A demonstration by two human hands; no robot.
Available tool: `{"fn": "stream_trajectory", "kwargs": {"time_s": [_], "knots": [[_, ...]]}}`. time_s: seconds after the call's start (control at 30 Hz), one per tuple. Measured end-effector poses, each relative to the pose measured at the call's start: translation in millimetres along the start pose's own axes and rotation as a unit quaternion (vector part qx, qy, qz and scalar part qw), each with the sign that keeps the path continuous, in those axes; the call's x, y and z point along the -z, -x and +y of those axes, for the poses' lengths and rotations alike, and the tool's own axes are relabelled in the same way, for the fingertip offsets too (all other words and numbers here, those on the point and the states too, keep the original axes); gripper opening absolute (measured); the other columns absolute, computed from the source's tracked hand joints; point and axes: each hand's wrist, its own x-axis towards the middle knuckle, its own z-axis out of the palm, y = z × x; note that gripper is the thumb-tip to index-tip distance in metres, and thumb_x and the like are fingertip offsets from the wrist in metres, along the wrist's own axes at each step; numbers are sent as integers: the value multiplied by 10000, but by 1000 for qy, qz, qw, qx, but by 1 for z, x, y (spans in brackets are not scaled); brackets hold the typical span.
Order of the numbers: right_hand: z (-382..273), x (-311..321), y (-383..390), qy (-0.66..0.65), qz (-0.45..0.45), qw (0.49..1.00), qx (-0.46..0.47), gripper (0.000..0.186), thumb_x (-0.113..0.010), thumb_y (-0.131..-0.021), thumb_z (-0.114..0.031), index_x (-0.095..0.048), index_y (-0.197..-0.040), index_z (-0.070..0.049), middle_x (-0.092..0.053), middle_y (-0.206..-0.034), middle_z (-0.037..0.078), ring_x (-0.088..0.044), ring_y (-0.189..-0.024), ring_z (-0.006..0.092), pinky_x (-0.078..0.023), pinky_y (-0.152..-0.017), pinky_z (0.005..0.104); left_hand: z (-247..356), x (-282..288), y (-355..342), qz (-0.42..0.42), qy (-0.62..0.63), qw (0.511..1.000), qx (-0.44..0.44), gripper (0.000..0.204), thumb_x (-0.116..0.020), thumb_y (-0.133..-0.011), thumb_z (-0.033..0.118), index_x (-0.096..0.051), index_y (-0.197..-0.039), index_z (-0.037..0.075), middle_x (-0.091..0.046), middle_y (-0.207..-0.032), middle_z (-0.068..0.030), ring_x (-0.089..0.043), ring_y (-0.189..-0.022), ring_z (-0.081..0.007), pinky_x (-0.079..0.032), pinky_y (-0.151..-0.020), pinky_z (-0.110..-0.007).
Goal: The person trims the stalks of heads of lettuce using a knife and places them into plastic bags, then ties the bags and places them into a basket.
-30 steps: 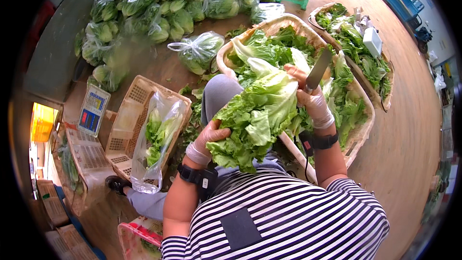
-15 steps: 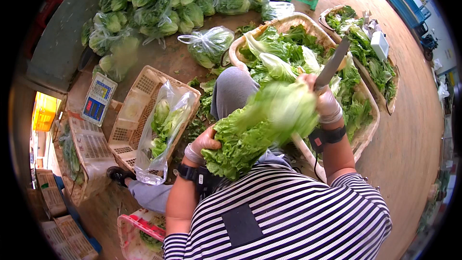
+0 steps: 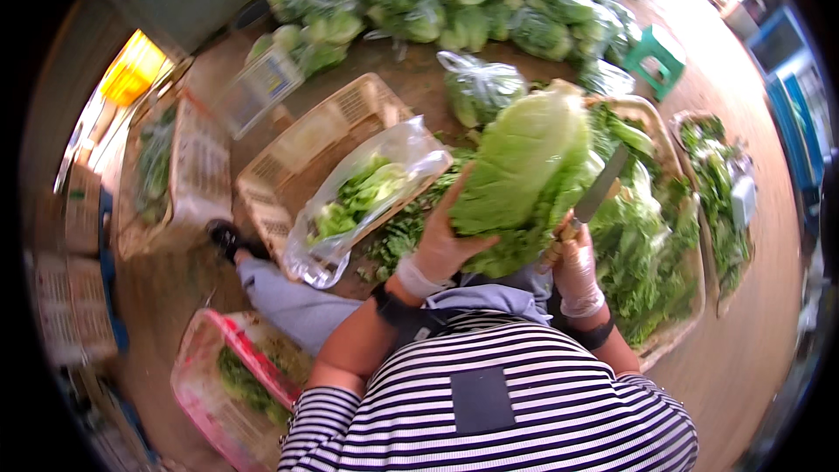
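In front of my lap a large green leaf lettuce [image 3: 524, 166] stands upright, its pale stem end at the top. My left hand [image 3: 444, 249], in a thin clear glove, is wrapped round its leafy lower left side. On the lettuce's right, my gloved right hand [image 3: 574, 273] grips a knife [image 3: 601, 185] by its wooden handle. The blade slants up and to the right, beside the leaves. Beyond it a beige crate [image 3: 690, 315] holds loose lettuce leaves. To my left, an open plastic bag [image 3: 319, 260] with lettuce in it lies in a second beige crate [image 3: 301, 142].
Bagged lettuces [image 3: 472, 13] are piled at the back, with one tied bag [image 3: 481, 92] nearer. A green stool [image 3: 655, 61] stands at the back right. At the far right is another crate of leaves [image 3: 717, 201]. A pink-rimmed basket [image 3: 197, 385] sits at the lower left.
The lettuce, tilted and blurred before, now stands upright with its stem end up. My right hand and knife have come down lower beside it. The whole view has shifted and turned.
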Motion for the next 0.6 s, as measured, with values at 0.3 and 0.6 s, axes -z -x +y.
{"fn": "stream_trajectory", "kwargs": {"time_s": [0.3, 0.6], "knots": [[2, -55, -66, 173, -117, 978, 12, 467, -704, -759, -55, -495, -1177, -39, -584, -1098, 47, -559, -957, 144, -452, -852, 289, 33, 74, 66, 351, -478, 792, -144, 803, -760, -704, 264, -327, -1327, 2, -352, -1344, -184, -332, -1256, -338, -237, -1056, -438], [-26, -174, -135, 635, -460, 609, 120, 507, -771, -617, -265, -535, -1021, -71, -633, -799, 163, -624, -777, 340, -483, -662, 407, -44, 172, 176, 490, 100, 858, 119, 342, -601, -865, 148, -502, -1142, -26, -559, -852, -63, -550, -796, -190, -454, -791, -317]]}}
